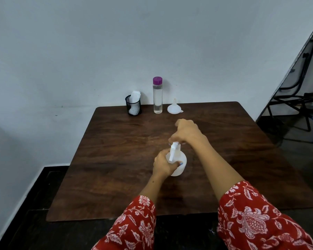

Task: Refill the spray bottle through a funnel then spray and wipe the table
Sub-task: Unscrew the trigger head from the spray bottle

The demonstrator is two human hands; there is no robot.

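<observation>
Spray bottle [177,164] is the white translucent one standing mid-surface [116,159], and honestly can't tell how much liquid is in it. At the far edge there's a tall clear bottle [157,100] with a purple cap [157,81], looks mostly full of clear liquid, with a white funnel [174,107] just beside it, sitting wide end down. A black mesh cup [133,105] near those has something white stuffed in it, maybe a cloth.

Left hand [163,164] has its grip wrapped tight around the spray bottle body. Right hand [187,131] is closed over the trigger head [174,150], fingers pinched at the top. The hand covers most of the head, and it's blurry there too.
</observation>
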